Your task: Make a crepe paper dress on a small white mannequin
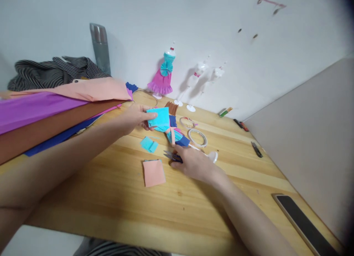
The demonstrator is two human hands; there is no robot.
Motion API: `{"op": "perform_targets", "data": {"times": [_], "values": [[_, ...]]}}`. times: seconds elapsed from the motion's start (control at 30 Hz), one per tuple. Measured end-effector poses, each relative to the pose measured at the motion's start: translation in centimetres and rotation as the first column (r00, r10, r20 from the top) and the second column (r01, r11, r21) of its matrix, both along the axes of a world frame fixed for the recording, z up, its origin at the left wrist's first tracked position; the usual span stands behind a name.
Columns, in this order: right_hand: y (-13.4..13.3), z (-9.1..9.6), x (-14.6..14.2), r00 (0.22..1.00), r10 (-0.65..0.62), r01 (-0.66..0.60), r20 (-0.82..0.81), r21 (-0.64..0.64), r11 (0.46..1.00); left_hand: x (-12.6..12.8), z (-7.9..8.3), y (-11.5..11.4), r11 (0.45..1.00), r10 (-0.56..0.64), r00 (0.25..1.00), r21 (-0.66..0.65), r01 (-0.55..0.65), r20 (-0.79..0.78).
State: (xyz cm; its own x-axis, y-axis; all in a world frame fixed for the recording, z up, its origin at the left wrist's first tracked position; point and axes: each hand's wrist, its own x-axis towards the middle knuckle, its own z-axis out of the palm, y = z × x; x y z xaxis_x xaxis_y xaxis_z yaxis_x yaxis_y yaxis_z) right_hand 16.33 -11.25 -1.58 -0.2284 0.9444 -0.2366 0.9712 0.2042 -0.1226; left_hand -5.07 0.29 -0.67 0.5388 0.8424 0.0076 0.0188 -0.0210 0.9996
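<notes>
Between the thumb and fingers of my left hand [139, 118] is a folded turquoise paper square [160, 117]. My right hand [193, 162] is closed round small dark thread snips [174, 157], whose blades point left and stand apart. Partly behind both hands lies a small mannequin dressed in turquoise, navy and peach paper [177, 135], its white round base [213, 157] showing past my right hand. Whether my right fingertips touch its dress I cannot tell. Nearer to me lie a smaller turquoise paper piece [149, 144] and a peach paper square [154, 173].
Left, paper sheets [91, 90] and striped cloth [52, 73] are heaped beside a grey bottle [100, 48]. A dressed mannequin [164, 73] and two bare ones stand along the wall. A tape roll [197, 137], a cutter [256, 149] and a phone [304, 223] lie rightward.
</notes>
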Motion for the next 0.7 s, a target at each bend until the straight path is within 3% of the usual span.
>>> {"op": "perform_targets", "data": {"times": [0.1, 0.17, 0.2, 0.23, 0.33, 0.4, 0.57, 0.7], "values": [[0.1, 0.6, -0.1, 1.000, -0.006, 0.009, -0.026, 0.125, 0.992, 0.6, 0.3, -1.0, 0.999, -0.033, 0.998, -0.025, 0.032, -0.051], [0.4, 0.7, 0.1, 0.966, -0.007, 0.062, -0.260, 0.204, 0.977, 1.0, 0.6, -1.7, 0.997, -0.070, 0.995, -0.042, 0.067, -0.072], [0.7, 0.6, 0.2, 0.904, 0.000, 0.100, -0.428, 0.211, 0.972, 1.1, 0.6, -2.0, 0.995, -0.088, 0.993, -0.045, 0.085, -0.074], [0.9, 0.4, 0.2, 0.800, 0.012, 0.131, -0.601, 0.194, 0.972, 1.3, 0.6, -2.3, 0.994, -0.101, 0.992, -0.044, 0.098, -0.070], [1.4, -0.7, 0.2, 0.330, -0.007, 0.166, -0.944, 0.051, 0.985, 1.6, 0.4, -2.9, 0.991, -0.136, 0.989, -0.025, 0.135, -0.066], [1.6, -1.3, -0.1, 0.172, -0.055, 0.162, -0.984, -0.027, 0.986, 1.9, 0.0, -3.1, 0.987, -0.158, 0.983, -0.009, 0.158, -0.090], [1.6, -1.4, -1.1, 0.181, -0.143, 0.284, -0.973, -0.088, 0.955, 2.5, -0.6, -3.2, 0.976, -0.219, 0.965, -0.024, 0.218, -0.143], [1.9, -1.3, -0.9, 0.126, -0.110, 0.341, -0.986, -0.061, 0.938, 2.1, 0.1, -2.7, 0.988, -0.152, 0.979, -0.050, 0.147, -0.135]]}}
